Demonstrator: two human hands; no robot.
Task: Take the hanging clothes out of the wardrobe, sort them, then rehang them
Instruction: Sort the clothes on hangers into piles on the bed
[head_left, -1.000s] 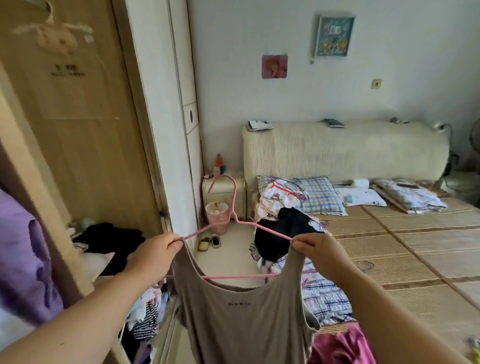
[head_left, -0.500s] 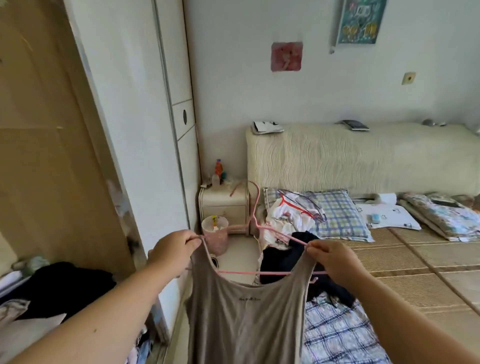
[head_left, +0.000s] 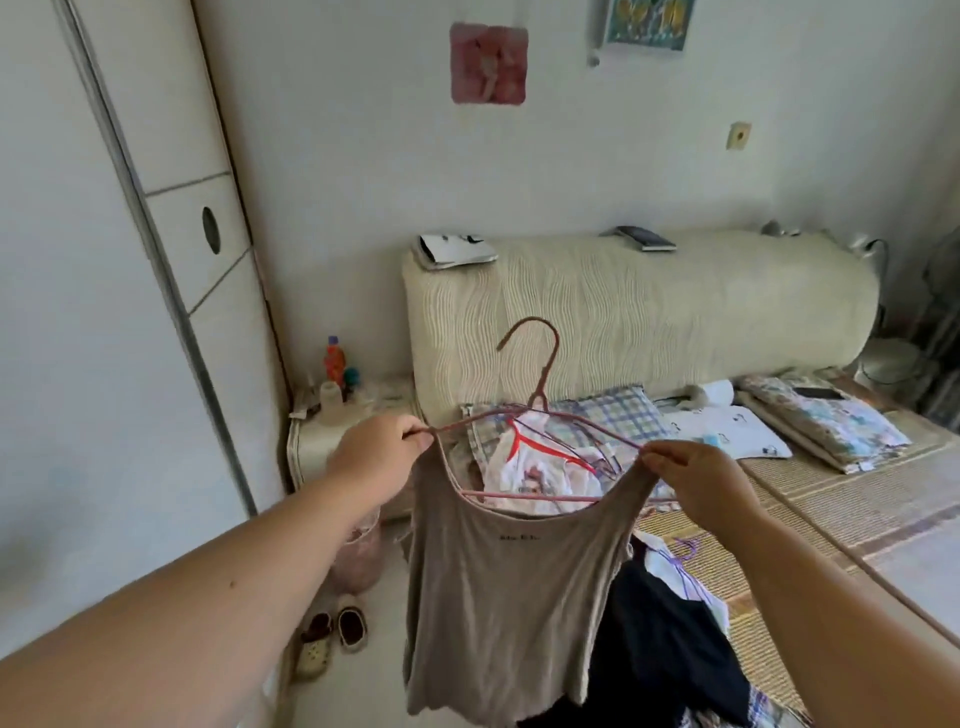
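Head view: both arms reach forward and hold a thin pink wire hanger (head_left: 530, 498) level between them, its hook (head_left: 540, 358) standing upright in front of the cream ribbed headboard (head_left: 675, 312). The left hand (head_left: 382, 452) has thumb and fingers pinched together on the hanger's left shoulder tip, with the strap of a taupe sleeveless knit top (head_left: 498, 597) caught in the same pinch. The right hand (head_left: 701, 478) pinches the other strap at the hanger's right tip, fingertips closed on the fabric (whether they also touch the wire there, I cannot tell).

The top hangs straight down from the two grips, its neckline sagging just under the hanger's bottom bar and its body spread flat between the forearms, above the floor at the bed's near corner. Beside its right edge a black garment (head_left: 660, 654) lies heaped on the woven straw bed mat (head_left: 831, 499). Behind the hanger, a white garment with red trim (head_left: 524, 462) rests against a blue checked pillow (head_left: 618, 415). A white sliding wardrobe door (head_left: 104, 312) fills the left, with a pair of slippers (head_left: 332, 639) on the floor below.
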